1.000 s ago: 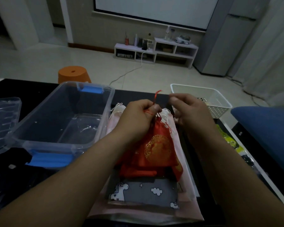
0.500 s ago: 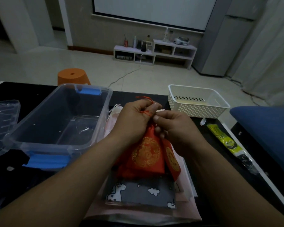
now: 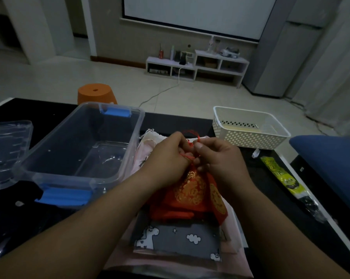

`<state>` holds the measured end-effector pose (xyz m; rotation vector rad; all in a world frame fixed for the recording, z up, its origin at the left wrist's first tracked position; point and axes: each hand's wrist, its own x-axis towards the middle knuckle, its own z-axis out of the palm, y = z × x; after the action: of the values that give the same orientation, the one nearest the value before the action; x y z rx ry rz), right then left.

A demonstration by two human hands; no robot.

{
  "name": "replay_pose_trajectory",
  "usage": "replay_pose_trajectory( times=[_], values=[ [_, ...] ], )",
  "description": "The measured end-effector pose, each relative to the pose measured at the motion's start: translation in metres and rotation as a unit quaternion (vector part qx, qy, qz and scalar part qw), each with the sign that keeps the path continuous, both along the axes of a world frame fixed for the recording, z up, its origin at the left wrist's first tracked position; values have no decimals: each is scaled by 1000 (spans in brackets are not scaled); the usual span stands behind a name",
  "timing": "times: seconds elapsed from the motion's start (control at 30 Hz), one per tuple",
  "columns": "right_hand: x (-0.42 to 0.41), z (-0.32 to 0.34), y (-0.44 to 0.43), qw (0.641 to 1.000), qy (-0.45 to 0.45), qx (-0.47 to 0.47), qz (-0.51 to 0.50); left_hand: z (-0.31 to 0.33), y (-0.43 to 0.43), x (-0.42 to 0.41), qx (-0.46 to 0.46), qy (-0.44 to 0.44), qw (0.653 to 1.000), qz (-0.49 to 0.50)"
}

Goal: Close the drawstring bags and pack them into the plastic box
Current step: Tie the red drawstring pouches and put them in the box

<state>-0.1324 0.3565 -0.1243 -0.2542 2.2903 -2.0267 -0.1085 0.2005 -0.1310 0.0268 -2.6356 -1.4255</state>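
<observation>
Bag (image 3: 190, 195) mouth hidden behind left hand (image 3: 166, 157), right hand (image 3: 219, 159); cord (image 3: 191, 132) seemingly pinched.

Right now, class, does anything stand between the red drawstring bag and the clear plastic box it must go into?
Nothing visible does. The plastic box sits open and empty just left of the red bag, and its lid lies apart, further left.

My left hand (image 3: 166, 158) and right hand (image 3: 220, 160) cover the mouth of the red bag (image 3: 190, 194), so I cannot tell if it is shut. The clear lid (image 3: 6, 150) is cut off at the left edge. Things on the far shelf (image 3: 196, 65) are too small to name
</observation>
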Motion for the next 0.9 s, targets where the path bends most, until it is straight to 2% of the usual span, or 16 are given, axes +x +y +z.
replay_pose_trajectory(
  times=[0.13,0.23,0.3,0.4,0.47,0.73,0.9],
  values=[
    [-3,3,-1,997,29,75,6,15,2,1,174,-9,985,-10],
    [1,6,-4,993,34,105,31,30,-1,-1,211,-17,977,-24],
    [3,6,-6,991,38,127,33,33,0,-4,194,-7,981,-22],
    [3,7,-5,984,46,165,39,36,6,-8,78,62,995,-17],
    [2,8,-3,981,50,181,52,39,10,-9,37,76,996,-33],
    [2,9,3,960,52,247,122,42,3,-15,54,26,997,-41],
    [3,7,1,965,42,240,91,46,5,-9,97,15,990,-100]
  ],
)
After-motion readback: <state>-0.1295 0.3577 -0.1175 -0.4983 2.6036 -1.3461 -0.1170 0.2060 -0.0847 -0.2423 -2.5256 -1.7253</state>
